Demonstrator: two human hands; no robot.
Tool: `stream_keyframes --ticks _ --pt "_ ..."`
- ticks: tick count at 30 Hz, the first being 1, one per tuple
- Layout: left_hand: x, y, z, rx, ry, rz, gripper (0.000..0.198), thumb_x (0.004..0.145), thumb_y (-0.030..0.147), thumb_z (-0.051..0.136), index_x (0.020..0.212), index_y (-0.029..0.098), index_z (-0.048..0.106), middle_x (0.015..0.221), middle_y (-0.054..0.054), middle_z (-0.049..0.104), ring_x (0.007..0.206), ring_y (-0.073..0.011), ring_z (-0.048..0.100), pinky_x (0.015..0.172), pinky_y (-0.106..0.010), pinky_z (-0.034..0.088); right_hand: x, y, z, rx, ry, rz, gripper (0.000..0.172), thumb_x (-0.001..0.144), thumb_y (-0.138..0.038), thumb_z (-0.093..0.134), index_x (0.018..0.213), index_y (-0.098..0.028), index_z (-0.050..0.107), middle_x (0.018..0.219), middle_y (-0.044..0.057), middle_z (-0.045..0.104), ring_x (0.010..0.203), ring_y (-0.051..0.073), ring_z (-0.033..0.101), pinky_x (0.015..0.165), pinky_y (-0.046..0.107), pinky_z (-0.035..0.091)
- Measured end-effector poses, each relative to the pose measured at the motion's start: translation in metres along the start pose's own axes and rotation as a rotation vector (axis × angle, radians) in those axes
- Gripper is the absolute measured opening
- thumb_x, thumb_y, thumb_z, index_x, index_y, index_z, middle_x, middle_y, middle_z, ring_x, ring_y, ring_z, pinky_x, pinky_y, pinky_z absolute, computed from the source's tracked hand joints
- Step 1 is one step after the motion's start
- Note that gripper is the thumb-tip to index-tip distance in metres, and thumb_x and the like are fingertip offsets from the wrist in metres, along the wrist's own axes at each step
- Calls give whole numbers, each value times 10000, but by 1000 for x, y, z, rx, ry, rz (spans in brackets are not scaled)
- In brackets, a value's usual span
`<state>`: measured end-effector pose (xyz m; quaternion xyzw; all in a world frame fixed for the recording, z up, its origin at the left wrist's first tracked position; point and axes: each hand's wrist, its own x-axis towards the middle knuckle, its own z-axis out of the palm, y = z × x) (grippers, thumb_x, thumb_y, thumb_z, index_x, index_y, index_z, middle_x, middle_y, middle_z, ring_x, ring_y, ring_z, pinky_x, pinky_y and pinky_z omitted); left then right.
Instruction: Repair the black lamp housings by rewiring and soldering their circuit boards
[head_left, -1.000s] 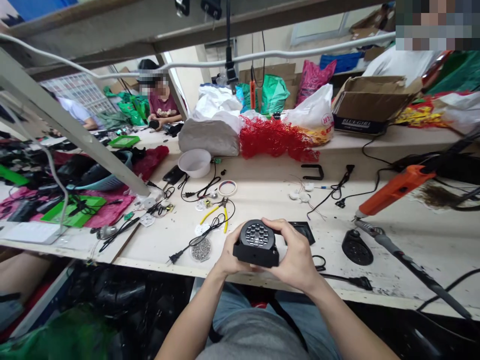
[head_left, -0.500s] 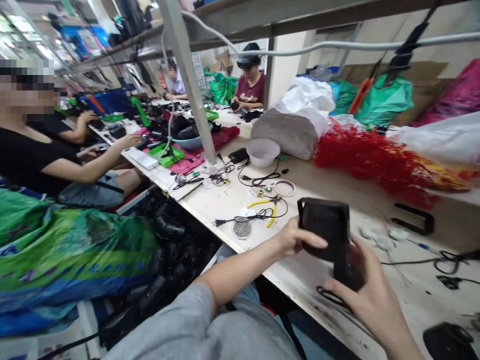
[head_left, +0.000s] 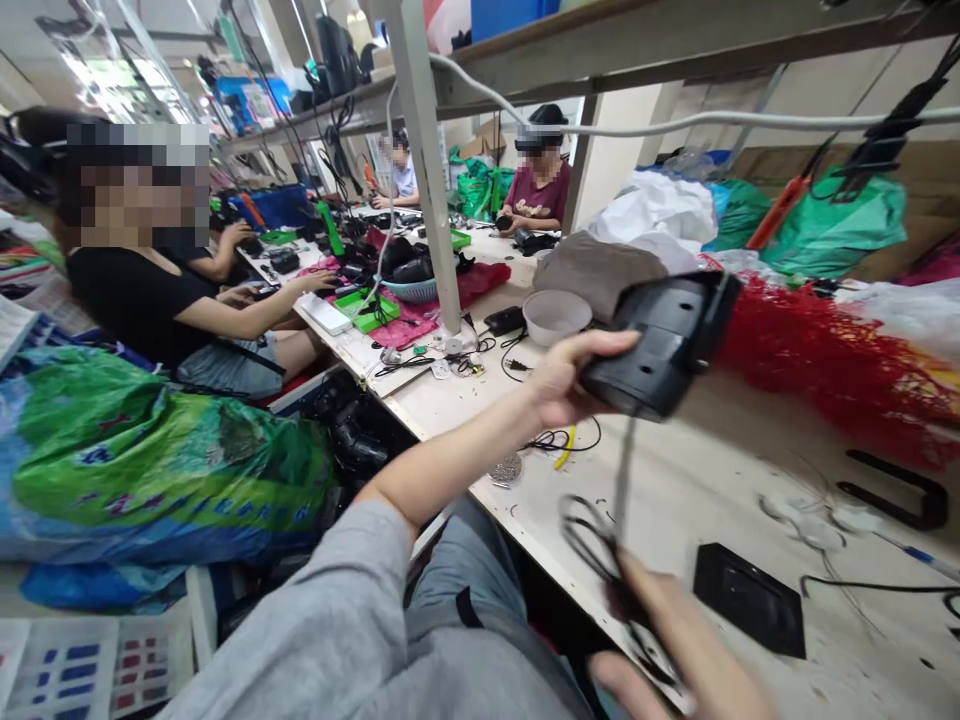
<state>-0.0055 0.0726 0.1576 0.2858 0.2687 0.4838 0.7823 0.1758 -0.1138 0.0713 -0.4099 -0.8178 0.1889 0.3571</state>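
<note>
My left hand (head_left: 566,380) grips a black plastic housing (head_left: 649,340) and holds it raised over the table. Its rounded back with small holes faces me. From its underside a black cord (head_left: 624,470) runs down to my right hand (head_left: 675,630). That hand, smeared by motion, is at the looped bundle of the cord, low over the table's near edge; the loops lie between thumb and fingers. A flat black panel with a recessed middle (head_left: 750,600) rests on the tabletop, right of my right hand.
A white bowl (head_left: 556,318), a round dish of small metal parts (head_left: 505,470) and partly hidden yellow-handled pliers (head_left: 565,448) are on the table (head_left: 465,425). A black bracket (head_left: 896,490) lies at right. A metal post (head_left: 427,170) rises ahead. Other people sit at left and beyond.
The black housing has been raised and turned in my left hand. My right hand has left it and dropped to the cord. The flat black panel now shows on the table.
</note>
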Motion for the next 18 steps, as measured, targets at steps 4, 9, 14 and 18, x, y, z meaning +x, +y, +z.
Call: stream_keyframes --ticks 4,9,14,18 --pt "-65 62 -39 32 222 149 313 796 318 675 1029 110 688 862 -97 738 853 -318 726 804 -496 590 38 -24 48 328 -304 -114 687 923 -465 617 1550 -362 355 1396 69 633 1219 255 658 946 367 608" --pt "-148 116 -105 165 619 291 390 824 385 599 1095 115 677 901 -138 749 848 -350 733 632 -438 613 55 -13 75 548 -294 36 384 952 -407 563 1312 -303 643 1105 71 752 957 203 745 812 296 632" --pt "-187 169 -183 278 911 510 281 772 224 611 1027 130 683 858 -93 759 754 -249 721 626 -367 620 33 26 78 374 -78 165 246 910 -446 607 881 -267 774 831 52 758 741 187 748 670 220 619" --pt "-180 199 -242 312 1060 494 129 794 158 669 912 105 662 683 -26 696 621 -163 653 615 -294 591 -4 64 76 213 22 310 287 870 -498 632 778 -267 774 815 53 771 716 212 755 655 227 625"
